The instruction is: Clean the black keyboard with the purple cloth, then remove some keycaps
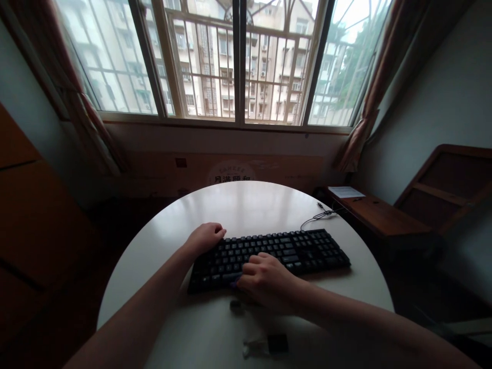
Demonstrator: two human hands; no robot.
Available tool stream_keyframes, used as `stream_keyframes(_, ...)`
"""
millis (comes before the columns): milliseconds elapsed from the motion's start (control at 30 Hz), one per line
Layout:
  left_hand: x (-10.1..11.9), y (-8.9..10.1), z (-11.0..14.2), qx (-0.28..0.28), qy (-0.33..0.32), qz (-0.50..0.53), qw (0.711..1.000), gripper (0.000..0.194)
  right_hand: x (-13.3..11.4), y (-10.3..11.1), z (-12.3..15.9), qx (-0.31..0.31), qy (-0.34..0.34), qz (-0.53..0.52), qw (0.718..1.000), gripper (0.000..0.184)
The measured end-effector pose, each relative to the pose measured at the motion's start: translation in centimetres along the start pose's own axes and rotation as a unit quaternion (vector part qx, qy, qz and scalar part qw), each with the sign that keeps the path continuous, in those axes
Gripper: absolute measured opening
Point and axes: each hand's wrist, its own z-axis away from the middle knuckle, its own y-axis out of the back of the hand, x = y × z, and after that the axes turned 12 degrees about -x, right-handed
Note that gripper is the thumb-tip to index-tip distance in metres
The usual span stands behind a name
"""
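Observation:
A black full-size keyboard (307,251) lies slightly tilted across the round white table. My left hand (207,237) is closed at its far left corner, fingers curled against the edge. Over the lower middle of the keys, near the space bar, my right hand (265,277) is closed in a pinch. A bit of something purple (233,283) shows at its fingertips; what it is stays mostly hidden. Just in front of the keyboard sits a small dark piece (235,306), possibly a keycap. Nearer to me lies a small object with a black block (277,343) and a pale, clear end.
The keyboard's cable (321,215) is bundled near the far right rim of the white table (246,197). Beyond on the right, a wooden chair (400,210) carries a sheet of paper (346,192). A barred window with curtains is ahead, and an orange-brown cabinet stands left.

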Motion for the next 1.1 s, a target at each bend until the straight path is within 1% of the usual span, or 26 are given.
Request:
stream_keyframes(67, -0.1, 0.1, 0.0, 0.002, -0.005, 0.002, 1.0, 0.034, 0.2, -0.1, 0.2, 0.031, 0.005, -0.003, 1.0, 0.019)
stream_keyframes(167, 0.0, 0.2, 0.1, 0.002, -0.003, -0.007, 1.0, 0.034, 1.4, 0.3, 0.9, 0.112, -0.013, -0.043, 0.993, 0.018)
stream_keyframes(233, 0.2, 0.4, 0.2, 0.007, 0.001, -0.024, 1.0, 0.033, 2.5, 0.7, 1.6, 0.172, -0.039, -0.103, 0.979, 0.017)
stream_keyframes(267, 0.3, 0.5, 0.3, 0.014, 0.002, -0.035, 0.999, 0.034, 3.1, 0.9, 1.9, 0.199, -0.058, -0.143, 0.968, 0.016)
stream_keyframes(300, 0.6, 0.7, 0.5, 0.025, 0.002, -0.045, 0.999, 0.034, 3.7, 1.0, 2.1, 0.229, -0.083, -0.187, 0.952, 0.015)
stream_keyframes(333, 1.0, 0.8, 0.7, 0.041, -0.001, -0.053, 0.998, 0.034, 4.3, 1.0, 2.4, 0.258, -0.114, -0.236, 0.93, 0.014)
stream_keyframes(367, 1.4, 1.0, 0.9, 0.062, -0.009, -0.055, 0.997, 0.033, 4.8, 1.0, 2.5, 0.285, -0.15, -0.29, 0.901, 0.013)
stream_keyframes(433, 2.6, 1.1, 1.6, 0.115, -0.047, -0.035, 0.992, 0.03, 5.9, 0.9, 2.7, 0.323, -0.21, -0.406, 0.829, 0.016)
stream_keyframes(467, 3.3, 1.2, 2.0, 0.14, -0.077, -0.015, 0.987, 0.029, 6.3, 0.9, 2.8, 0.334, -0.224, -0.46, 0.792, 0.019)
stream_keyframes(500, 4.1, 1.1, 2.4, 0.157, -0.11, 0.002, 0.982, 0.031, 6.7, 0.8, 2.8, 0.338, -0.225, -0.509, 0.759, 0.021)
stream_keyframes(533, 4.9, 1.1, 2.9, 0.17, -0.145, 0.017, 0.974, 0.033, 6.9, 0.8, 2.8, 0.339, -0.215, -0.548, 0.734, 0.023)
stream_keyframes(567, 5.7, 1.0, 3.3, 0.173, -0.177, 0.027, 0.968, 0.037, 7.1, 0.9, 2.8, 0.339, -0.199, -0.576, 0.717, 0.023)
stream_keyframes(633, 7.3, 0.6, 4.2, 0.167, -0.233, 0.043, 0.957, 0.045, 7.0, 1.1, 2.9, 0.332, -0.161, -0.61, 0.701, 0.023)
stream_keyframes(700, 8.5, 0.3, 4.9, 0.149, -0.275, 0.066, 0.947, 0.054, 6.5, 1.4, 3.1, 0.318, -0.125, -0.629, 0.698, 0.02)
stream_keyframes(767, 9.5, 0.0, 5.4, 0.125, -0.303, 0.105, 0.939, 0.059, 5.9, 1.6, 3.2, 0.303, -0.089, -0.638, 0.703, 0.018)
stream_keyframes(833, 10.1, -0.2, 5.7, 0.078, -0.322, 0.151, 0.932, 0.054, 5.3, 1.8, 3.3, 0.288, -0.056, -0.635, 0.715, 0.017)
stream_keyframes(867, 10.3, -0.3, 5.8, 0.047, -0.327, 0.172, 0.928, 0.049, 5.1, 2.0, 3.4, 0.281, -0.042, -0.625, 0.727, 0.016)
stream_keyframes(933, 10.6, -0.3, 5.9, 0.013, -0.328, 0.198, 0.924, 0.036, 4.9, 2.2, 3.5, 0.269, -0.025, -0.584, 0.766, 0.014)
stream_keyframes(967, 10.6, -0.2, 5.8, 0.008, -0.325, 0.202, 0.924, 0.029, 4.8, 2.4, 3.6, 0.266, -0.022, -0.552, 0.79, 0.014)
stream_keyframes(1033, 10.5, 0.0, 5.7, 0.021, -0.313, 0.202, 0.928, 0.018, 4.7, 2.9, 3.9, 0.271, -0.028, -0.477, 0.836, 0.016)
stream_keyframes(1100, 10.2, 0.4, 5.4, 0.051, -0.291, 0.216, 0.931, 0.013, 4.5, 3.5, 4.2, 0.276, -0.035, -0.409, 0.869, 0.017)
